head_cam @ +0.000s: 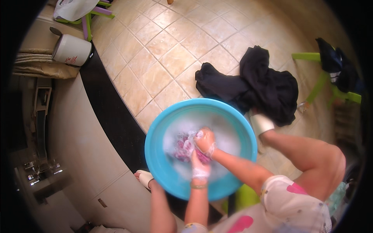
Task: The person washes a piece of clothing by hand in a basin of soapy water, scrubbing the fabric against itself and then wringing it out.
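A round blue plastic basin (154,131) stands between my legs, holding water covered in white suds (224,131). A pink and purple wet cloth (181,148), streaked with foam, lies bunched at the middle of the basin. My left hand (201,167), with a bracelet at the wrist, grips the cloth from the near side. My right hand (205,140) is closed on the same cloth just beyond it, with suds on the fingers and wrist. The two hands are close together, and part of the cloth between them is hidden.
Black garments (271,84) lie heaped on the tiled floor beyond the basin, close to my right slipper (262,123). At right, dark clothing (335,64) hangs on a green stool (306,56). A white bin (74,49) with its lid up stands at upper left beside a cabinet (107,139).
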{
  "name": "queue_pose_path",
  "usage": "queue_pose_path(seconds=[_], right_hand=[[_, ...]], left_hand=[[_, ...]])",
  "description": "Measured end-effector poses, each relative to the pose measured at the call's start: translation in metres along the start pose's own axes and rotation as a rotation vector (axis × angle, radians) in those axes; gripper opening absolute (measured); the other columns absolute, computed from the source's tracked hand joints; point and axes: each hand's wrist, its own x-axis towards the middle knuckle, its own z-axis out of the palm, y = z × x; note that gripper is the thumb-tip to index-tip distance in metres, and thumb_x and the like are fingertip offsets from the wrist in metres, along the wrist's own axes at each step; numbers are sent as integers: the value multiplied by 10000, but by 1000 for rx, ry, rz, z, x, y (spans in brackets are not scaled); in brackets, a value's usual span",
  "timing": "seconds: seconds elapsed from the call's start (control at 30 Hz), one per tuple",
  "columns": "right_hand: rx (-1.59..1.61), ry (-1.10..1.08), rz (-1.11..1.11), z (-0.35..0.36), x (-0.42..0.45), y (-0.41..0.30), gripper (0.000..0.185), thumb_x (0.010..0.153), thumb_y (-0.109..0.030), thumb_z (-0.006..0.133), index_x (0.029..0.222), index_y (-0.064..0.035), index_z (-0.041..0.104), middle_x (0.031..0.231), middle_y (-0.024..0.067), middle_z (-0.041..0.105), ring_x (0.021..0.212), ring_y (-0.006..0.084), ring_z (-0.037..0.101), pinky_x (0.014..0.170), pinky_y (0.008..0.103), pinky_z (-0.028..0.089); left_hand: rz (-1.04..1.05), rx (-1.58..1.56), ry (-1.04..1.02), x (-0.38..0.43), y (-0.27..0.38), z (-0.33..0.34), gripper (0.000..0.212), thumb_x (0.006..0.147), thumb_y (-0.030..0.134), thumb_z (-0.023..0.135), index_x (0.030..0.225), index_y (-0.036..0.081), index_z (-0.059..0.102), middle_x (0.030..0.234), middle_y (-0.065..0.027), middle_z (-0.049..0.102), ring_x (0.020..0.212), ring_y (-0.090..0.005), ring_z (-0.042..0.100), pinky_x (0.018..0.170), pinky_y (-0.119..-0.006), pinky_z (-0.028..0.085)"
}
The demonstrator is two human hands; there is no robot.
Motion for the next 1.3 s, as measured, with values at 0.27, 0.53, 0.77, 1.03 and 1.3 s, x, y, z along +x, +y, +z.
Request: queue_pose_path(seconds=[0.27,0.53,0.77,1.03,1.3], right_hand=[[193,-123,-110,-6,-18,-3,120,625,-165,598,666,-54,579,771,158,532,750,358,505,638,422,427],[-129,-668,43,17,2,78,368,768,-339,467,926,-42,617,964,206,583,896,361,552,804,387,419],[231,-619,280,-41,16,38,394,864,-338,444,965,16,584,859,194,610,778,274,582,748,356,431],[-102,-93,-101,-67,35,13,212,774,-221,574,883,-41,590,869,200,545,803,341,530,732,402,427],[-435,-599,32,-2,57,35,238,718,-100,534,939,-108,622,1011,201,553,951,375,505,808,415,417]], left_hand=[[-65,-103,-64,7,10,-17,422,813,334,449,1104,31,489,1103,-115,524,1046,-275,486,896,-415,398],[129,-164,-170,0,30,-5,470,739,249,554,1135,10,474,1131,-126,517,1069,-246,473,947,-400,345],[98,-539,-301,-7,27,-34,230,788,210,576,934,32,572,989,-95,595,1038,-223,502,968,-401,322],[-146,-273,-177,32,34,-4,315,769,91,567,1062,4,492,1144,-175,501,1136,-316,410,971,-543,268],[89,118,156,83,28,-64,225,766,118,592,955,-1,561,908,-99,601,836,-208,574,778,-343,465]])
